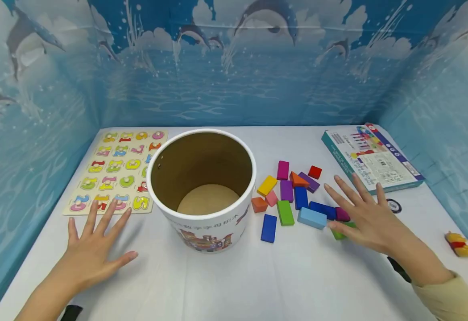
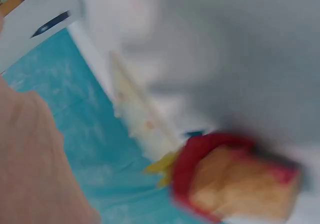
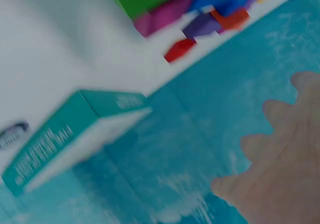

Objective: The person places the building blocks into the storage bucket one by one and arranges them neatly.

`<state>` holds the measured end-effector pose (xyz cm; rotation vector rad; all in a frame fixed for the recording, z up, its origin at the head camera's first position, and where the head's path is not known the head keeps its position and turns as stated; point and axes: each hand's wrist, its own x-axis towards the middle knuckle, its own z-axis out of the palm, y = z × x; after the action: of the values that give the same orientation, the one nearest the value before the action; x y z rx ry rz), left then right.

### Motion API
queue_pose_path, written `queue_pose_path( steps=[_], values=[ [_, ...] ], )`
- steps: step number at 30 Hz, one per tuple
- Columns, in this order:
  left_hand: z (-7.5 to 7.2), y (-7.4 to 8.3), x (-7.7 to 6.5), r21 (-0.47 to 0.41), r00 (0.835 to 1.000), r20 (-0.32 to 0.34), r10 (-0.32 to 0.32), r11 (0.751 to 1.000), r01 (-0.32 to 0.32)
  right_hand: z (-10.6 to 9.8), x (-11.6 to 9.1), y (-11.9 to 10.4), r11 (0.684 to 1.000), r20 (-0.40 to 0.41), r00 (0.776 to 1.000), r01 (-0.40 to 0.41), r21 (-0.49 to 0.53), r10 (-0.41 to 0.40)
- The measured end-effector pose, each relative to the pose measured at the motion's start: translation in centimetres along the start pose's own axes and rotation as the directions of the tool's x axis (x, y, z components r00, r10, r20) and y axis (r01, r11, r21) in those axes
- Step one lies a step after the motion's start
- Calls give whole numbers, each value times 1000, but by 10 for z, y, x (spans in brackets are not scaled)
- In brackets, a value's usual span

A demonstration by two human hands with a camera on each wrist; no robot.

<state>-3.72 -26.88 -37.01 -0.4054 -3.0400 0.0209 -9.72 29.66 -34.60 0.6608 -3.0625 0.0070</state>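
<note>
My left hand (image 1: 91, 252) hovers with its fingers spread, holding nothing. Its fingertips are by the near edge of a wooden number puzzle board (image 1: 133, 154). To its right stands a large white bucket (image 1: 213, 229), upright, with no blocks visible inside. Several coloured building blocks lie loose right of the bucket, among them a dark blue block (image 1: 268, 228), a yellow block (image 1: 267, 185) and a light blue block (image 1: 312, 218). My right hand (image 1: 372, 220) is spread and empty at their right side, partly hiding a green block (image 1: 340, 232). Both hands show partly in their wrist views.
A flat teal-sided box (image 1: 374, 158) lies at the back right. A small round black-rimmed item (image 1: 394, 205) and a yellow-and-red figure (image 1: 460, 244) are on the right. Blue dolphin-print curtains (image 1: 234, 89) enclose the white table. A blurred red-and-tan object (image 2: 235, 179) appears in the left wrist view.
</note>
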Motion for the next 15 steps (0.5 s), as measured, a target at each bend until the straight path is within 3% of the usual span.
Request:
queue_pose_path(
  steps=[3, 5, 7, 10, 13, 15],
  values=[
    [-25, -2, 0, 32, 999, -37, 4, 999, -3, -24, -3, 1, 1000, -6, 1000, -13, -2, 13],
    [-45, -3, 1, 38, 994, -104, 36, 999, -32, -43, -9, 3, 1000, -38, 999, -27, -8, 27],
    [-65, 0, 2, 3, 973, -214, 83, 996, -84, -57, -16, 5, 998, -81, 995, -56, 9, 56],
    [-85, 7, -1, -113, 924, -366, 108, 981, -159, -64, -29, 8, 990, -134, 982, -122, 74, 131],
    [-90, 15, -5, -306, 880, -473, 39, 929, -206, -54, -41, 11, 963, -141, 966, -189, 192, 218],
    [-89, 20, -6, -455, 875, -483, -29, 862, -222, -41, -45, 13, 938, -108, 960, -221, 269, 257]
  ],
)
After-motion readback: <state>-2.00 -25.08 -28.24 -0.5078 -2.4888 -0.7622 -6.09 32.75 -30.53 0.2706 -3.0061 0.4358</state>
